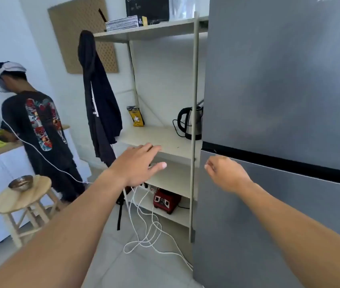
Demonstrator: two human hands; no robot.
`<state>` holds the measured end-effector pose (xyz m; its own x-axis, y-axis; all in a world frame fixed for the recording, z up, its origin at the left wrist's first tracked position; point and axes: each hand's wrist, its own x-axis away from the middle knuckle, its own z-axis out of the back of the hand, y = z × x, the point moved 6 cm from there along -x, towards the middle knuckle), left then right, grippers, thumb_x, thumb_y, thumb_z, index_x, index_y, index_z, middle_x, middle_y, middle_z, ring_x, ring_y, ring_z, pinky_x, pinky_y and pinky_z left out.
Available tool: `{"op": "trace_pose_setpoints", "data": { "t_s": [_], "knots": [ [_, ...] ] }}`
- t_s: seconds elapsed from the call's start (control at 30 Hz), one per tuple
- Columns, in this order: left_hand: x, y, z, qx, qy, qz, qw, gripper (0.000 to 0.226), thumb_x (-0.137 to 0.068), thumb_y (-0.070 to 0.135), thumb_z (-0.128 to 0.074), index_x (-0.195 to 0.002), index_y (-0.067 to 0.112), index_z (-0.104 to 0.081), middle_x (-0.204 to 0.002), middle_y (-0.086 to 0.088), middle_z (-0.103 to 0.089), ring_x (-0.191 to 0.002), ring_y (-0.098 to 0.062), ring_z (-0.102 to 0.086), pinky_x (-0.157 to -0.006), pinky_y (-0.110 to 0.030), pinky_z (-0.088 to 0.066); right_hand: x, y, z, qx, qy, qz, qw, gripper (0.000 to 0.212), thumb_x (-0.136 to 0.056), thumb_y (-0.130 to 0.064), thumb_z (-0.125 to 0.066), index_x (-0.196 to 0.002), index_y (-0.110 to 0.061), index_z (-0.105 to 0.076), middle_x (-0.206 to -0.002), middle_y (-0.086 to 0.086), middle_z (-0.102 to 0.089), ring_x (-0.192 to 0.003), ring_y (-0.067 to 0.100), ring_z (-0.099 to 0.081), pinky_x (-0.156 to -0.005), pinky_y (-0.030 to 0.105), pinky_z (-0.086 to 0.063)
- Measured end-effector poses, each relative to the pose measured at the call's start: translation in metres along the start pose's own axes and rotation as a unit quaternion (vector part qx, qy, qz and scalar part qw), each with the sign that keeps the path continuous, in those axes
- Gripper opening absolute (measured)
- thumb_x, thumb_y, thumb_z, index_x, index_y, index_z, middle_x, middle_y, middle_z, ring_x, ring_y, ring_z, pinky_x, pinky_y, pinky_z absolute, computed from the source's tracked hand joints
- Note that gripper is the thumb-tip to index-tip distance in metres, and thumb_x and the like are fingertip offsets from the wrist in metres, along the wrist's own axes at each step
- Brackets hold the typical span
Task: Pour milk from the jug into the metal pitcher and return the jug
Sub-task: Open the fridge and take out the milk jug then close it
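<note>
No milk jug or metal pitcher is in view. A tall grey fridge (279, 90) with both doors closed fills the right side. My right hand (225, 173) is raised just in front of the left edge of its lower door, below the black seam, fingers loosely curled and holding nothing. My left hand (140, 163) is stretched out with straight fingers in front of the middle board of the shelf unit (160, 138), holding nothing.
The shelf unit holds an electric kettle (190, 123), a yellow bag (137, 117) and a red blender base (166, 200). White cables (144, 229) trail on the floor. A person (38, 129) stands at the left counter. A wooden stool (19, 202) carries a metal bowl (21, 182).
</note>
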<state>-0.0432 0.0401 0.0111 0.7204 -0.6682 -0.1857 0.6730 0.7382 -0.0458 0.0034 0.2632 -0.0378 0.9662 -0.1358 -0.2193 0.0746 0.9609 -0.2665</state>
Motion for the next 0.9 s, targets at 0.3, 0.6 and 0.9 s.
{"op": "trace_pose_setpoints", "data": {
  "t_s": [0.3, 0.6, 0.9],
  "knots": [
    [-0.103, 0.023, -0.026, 0.008, 0.07, -0.149, 0.986, 0.061, -0.1, 0.043, -0.047, -0.153, 0.025, -0.023, -0.159, -0.001, -0.023, -0.14, -0.024, -0.034, -0.112, -0.039, -0.034, -0.04, 0.051, -0.029, 0.025, 0.049, -0.092, 0.994, 0.037, -0.1, -0.026, -0.041, -0.135, -0.014, -0.045, -0.132, 0.003, -0.047, -0.123, 0.024, -0.043, -0.089, 0.039, -0.048],
    [-0.199, 0.086, -0.034, -0.095, 0.224, -0.231, 0.942, 0.085, -0.089, 0.025, -0.07, -0.157, 0.017, -0.02, -0.164, -0.017, -0.011, -0.153, -0.031, -0.008, -0.123, -0.044, -0.019, -0.08, 0.095, -0.053, 0.043, 0.036, -0.078, 0.995, 0.046, -0.101, -0.028, -0.039, -0.144, -0.01, -0.036, -0.139, 0.006, -0.044, -0.127, 0.024, -0.041, -0.106, 0.032, -0.034],
    [-0.233, 0.094, -0.044, -0.079, 0.272, -0.212, 0.936, 0.099, -0.083, 0.015, -0.075, -0.158, 0.016, -0.011, -0.165, -0.013, -0.003, -0.153, -0.031, -0.001, -0.125, -0.043, -0.011, -0.089, 0.1, -0.064, 0.099, 0.087, -0.076, 0.988, 0.031, -0.099, -0.021, -0.05, -0.126, -0.008, -0.053, -0.122, 0.012, -0.055, -0.113, 0.031, -0.049, -0.097, 0.036, -0.04]
  ]
}}
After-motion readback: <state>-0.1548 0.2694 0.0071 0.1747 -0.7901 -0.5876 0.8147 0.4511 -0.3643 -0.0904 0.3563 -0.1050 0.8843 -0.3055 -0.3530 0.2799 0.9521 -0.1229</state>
